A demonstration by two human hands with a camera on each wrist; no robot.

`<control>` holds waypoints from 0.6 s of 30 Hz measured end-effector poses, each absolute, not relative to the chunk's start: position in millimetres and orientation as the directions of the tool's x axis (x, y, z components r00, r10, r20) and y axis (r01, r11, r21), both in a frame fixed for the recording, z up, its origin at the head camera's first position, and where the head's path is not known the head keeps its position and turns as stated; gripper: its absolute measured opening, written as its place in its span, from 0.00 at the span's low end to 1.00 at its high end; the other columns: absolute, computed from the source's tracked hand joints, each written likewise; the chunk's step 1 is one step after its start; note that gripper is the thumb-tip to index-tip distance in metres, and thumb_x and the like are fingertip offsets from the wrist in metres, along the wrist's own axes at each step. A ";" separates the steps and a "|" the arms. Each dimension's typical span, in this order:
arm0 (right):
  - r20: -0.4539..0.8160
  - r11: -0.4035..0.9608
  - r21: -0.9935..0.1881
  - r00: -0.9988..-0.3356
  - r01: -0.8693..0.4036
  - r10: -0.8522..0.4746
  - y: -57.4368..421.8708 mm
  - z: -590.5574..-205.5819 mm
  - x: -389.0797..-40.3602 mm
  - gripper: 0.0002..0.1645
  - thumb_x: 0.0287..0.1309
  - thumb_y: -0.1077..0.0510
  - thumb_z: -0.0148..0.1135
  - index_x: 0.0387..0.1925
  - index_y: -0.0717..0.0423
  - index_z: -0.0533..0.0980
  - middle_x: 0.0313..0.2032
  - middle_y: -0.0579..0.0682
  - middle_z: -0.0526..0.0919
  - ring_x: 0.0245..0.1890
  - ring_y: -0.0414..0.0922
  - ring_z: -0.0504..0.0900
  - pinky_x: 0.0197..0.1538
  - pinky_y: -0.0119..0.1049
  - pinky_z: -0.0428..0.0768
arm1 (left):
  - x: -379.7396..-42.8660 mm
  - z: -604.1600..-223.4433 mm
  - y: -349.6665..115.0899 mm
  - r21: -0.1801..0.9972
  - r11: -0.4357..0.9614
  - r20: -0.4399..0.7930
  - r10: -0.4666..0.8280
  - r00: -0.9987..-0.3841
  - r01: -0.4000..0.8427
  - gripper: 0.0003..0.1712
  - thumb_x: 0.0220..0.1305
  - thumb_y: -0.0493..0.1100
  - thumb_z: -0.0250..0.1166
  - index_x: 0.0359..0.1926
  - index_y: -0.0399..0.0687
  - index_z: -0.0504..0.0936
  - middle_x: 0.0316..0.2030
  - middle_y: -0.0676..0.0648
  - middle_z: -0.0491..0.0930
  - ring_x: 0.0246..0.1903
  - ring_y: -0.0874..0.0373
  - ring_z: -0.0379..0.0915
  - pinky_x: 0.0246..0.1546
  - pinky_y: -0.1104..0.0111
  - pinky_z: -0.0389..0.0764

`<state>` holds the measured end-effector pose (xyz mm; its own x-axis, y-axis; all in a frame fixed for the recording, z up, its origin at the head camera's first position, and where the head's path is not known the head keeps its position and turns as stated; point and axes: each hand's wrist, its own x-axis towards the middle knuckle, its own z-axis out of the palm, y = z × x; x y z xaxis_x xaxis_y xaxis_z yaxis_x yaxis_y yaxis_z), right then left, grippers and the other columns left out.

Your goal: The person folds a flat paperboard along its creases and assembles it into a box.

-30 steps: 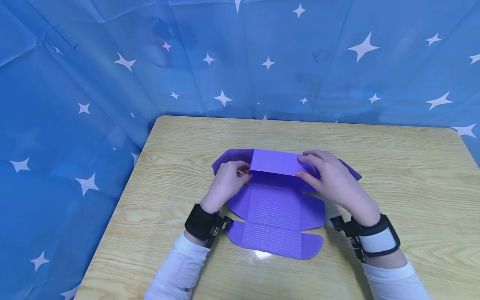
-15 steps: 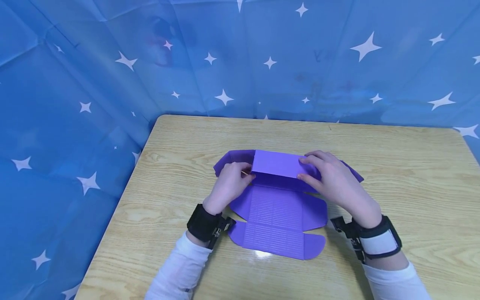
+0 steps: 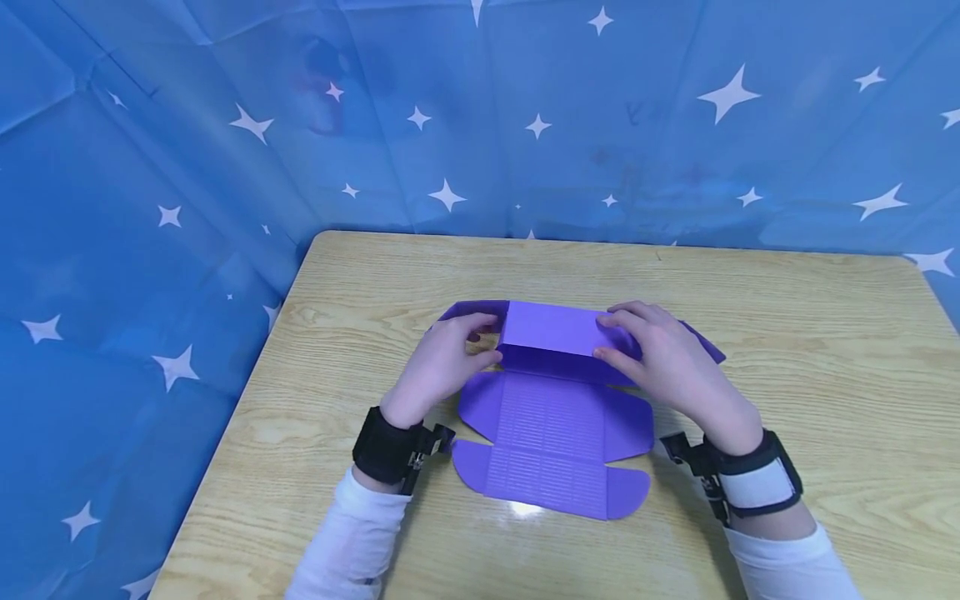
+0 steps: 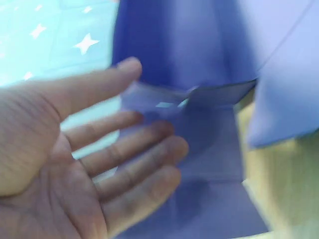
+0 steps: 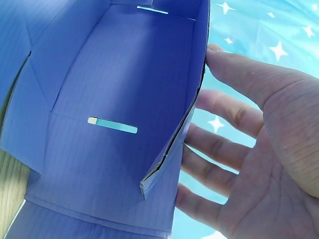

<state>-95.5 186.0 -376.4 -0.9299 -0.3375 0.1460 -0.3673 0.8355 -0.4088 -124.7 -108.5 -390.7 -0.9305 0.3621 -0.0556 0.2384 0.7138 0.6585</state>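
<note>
A purple cardboard box (image 3: pixel 551 417), partly folded, lies on the table with its rear wall raised and a top panel (image 3: pixel 555 327) bent toward me. My right hand (image 3: pixel 667 358) holds the right end of that panel, thumb at its front edge and the other fingers behind the cardboard. In the right wrist view, slots show in the raised cardboard (image 5: pixel 114 89). My left hand (image 3: pixel 438 358) is at the panel's left end with fingers spread. The left wrist view shows that hand's palm holding nothing, beside a blurred side flap (image 4: pixel 209 134).
The wooden table (image 3: pixel 360 283) extends around the box on all sides. A blue cloth with white stars (image 3: pixel 480 125) hangs behind it and along the left. Rounded side flaps (image 3: pixel 628 492) lie flat at the box's near end.
My left hand has let go of the left side flap, spread its fingers and drawn back slightly to the left. The right hand keeps its hold on the panel.
</note>
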 end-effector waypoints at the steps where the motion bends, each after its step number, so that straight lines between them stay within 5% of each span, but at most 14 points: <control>1: 0.146 0.836 -0.407 -0.930 -0.368 -0.338 186.0 -376.3 -95.4 0.26 0.65 0.53 0.73 0.59 0.63 0.82 0.59 0.65 0.84 0.61 0.64 0.82 0.64 0.63 0.81 | -124.4 -387.4 -110.8 0.659 0.708 -0.037 0.368 -0.929 0.254 0.30 0.68 0.44 0.73 0.68 0.43 0.79 0.63 0.42 0.85 0.61 0.46 0.84 0.63 0.53 0.84; 10: 0.154 0.832 -0.408 -0.926 -0.377 -0.344 186.2 -376.9 -95.3 0.26 0.65 0.53 0.73 0.59 0.63 0.82 0.58 0.65 0.84 0.61 0.64 0.82 0.64 0.63 0.81 | -126.6 -374.9 -130.0 0.700 0.622 0.198 0.304 -0.932 0.352 0.26 0.72 0.44 0.69 0.68 0.44 0.80 0.66 0.40 0.83 0.69 0.43 0.77 0.73 0.51 0.76; 18: 0.152 0.831 -0.412 -0.927 -0.374 -0.343 186.2 -377.0 -95.1 0.26 0.65 0.53 0.73 0.59 0.63 0.82 0.58 0.65 0.84 0.61 0.65 0.82 0.64 0.63 0.81 | -135.6 -387.2 -145.6 0.725 0.666 0.086 0.170 -0.982 0.178 0.32 0.73 0.45 0.68 0.73 0.41 0.74 0.72 0.37 0.76 0.73 0.39 0.71 0.74 0.46 0.74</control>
